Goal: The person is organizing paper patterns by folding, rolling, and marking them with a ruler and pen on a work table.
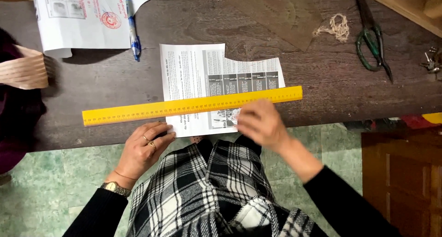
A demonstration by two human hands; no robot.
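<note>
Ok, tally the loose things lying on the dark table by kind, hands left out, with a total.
Yellow ruler: 1
Printed paper sheets: 2
Blue pen: 1
Green-handled scissors: 1
Twine knot: 1
Brown cut-out sheet: 1
Keys: 1 bunch
Total: 8

At the upper left of your frame a white stamped document (pixel 85 18) lies on the dark wooden bench (pixel 322 80) with a blue pen (pixel 132 27) along its right edge. Toward the upper right you have a brown paper piece (pixel 281 13), a knot of twine (pixel 336 27) and green-handled scissors (pixel 372 36).
</note>
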